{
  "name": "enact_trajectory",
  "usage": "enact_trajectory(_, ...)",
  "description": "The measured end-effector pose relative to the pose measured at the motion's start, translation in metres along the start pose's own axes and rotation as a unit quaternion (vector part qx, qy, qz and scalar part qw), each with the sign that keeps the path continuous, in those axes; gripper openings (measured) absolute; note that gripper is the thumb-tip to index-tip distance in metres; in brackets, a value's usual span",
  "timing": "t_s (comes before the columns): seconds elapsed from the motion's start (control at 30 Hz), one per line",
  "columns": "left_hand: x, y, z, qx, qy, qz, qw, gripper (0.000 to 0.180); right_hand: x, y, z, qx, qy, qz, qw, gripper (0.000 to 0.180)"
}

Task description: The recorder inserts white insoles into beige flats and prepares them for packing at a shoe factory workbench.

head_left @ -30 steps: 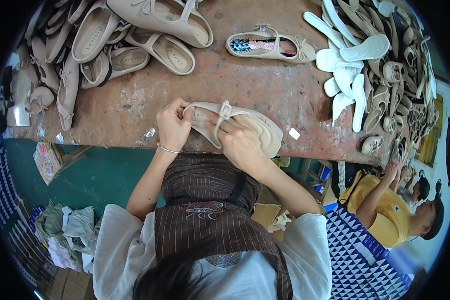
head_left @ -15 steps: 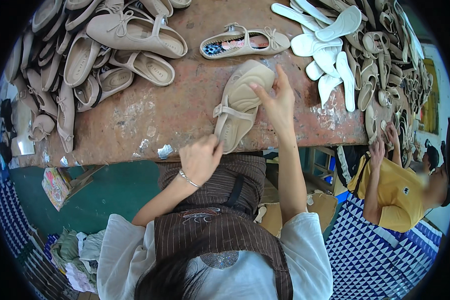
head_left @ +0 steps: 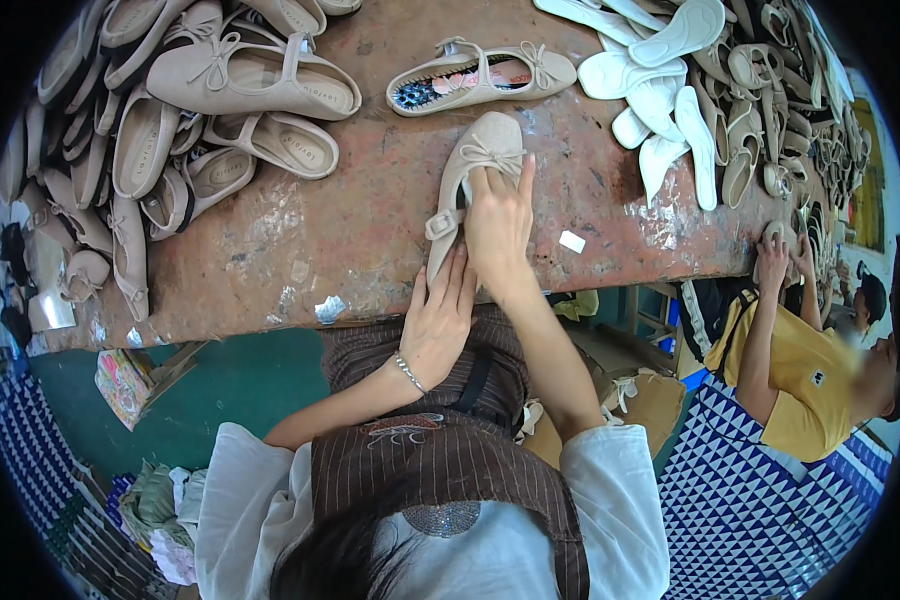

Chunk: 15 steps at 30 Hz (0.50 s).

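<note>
A beige Mary Jane shoe [head_left: 489,136] with a bow and buckled strap lies on the worn table, toe pointing away from me. Fingers of my right hand [head_left: 500,230] reach inside it below the bow, while another finger lies along the outer right side. My left hand [head_left: 438,325] holds the heel end, its fingers at the back opening. The insole is hidden by my hands and the upper. Beyond it lies a second beige shoe [head_left: 550,75], on its own, with a patterned, dark-edged inside showing.
Piled beige shoes [head_left: 245,75] fill the far left. White insoles [head_left: 660,110] lie at the far right beside more heaped shoes [head_left: 770,120]. A small white slip [head_left: 572,241] is right of my hand. A person in yellow [head_left: 790,370] works at the right.
The insole that lay over the shoe's front is no longer visible there, and the bow shows. My right hand has moved into the shoe. A white slip now shows on the table.
</note>
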State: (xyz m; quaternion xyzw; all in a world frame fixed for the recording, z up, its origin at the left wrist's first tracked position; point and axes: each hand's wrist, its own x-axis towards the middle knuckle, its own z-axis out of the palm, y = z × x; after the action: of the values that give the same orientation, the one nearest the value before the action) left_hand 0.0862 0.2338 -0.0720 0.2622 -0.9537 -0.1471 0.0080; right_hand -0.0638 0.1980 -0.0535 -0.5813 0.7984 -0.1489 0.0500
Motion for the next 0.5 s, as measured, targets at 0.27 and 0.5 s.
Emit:
enact_trajectory(0.27, 0.004, 0.001, -0.004, -0.024, 0.023, -0.008, 0.999, 0.058, -0.011, -0.003, 0.003, -0.029, 0.106, -0.077, 0.991, 0.043)
enact_trajectory(0.5, 0.002, -0.002, -0.001, -0.096, 0.049, -0.001, 0.994, 0.053, -0.005, -0.02, -0.019, -0.034, 0.005, -0.001, 0.999, 0.051)
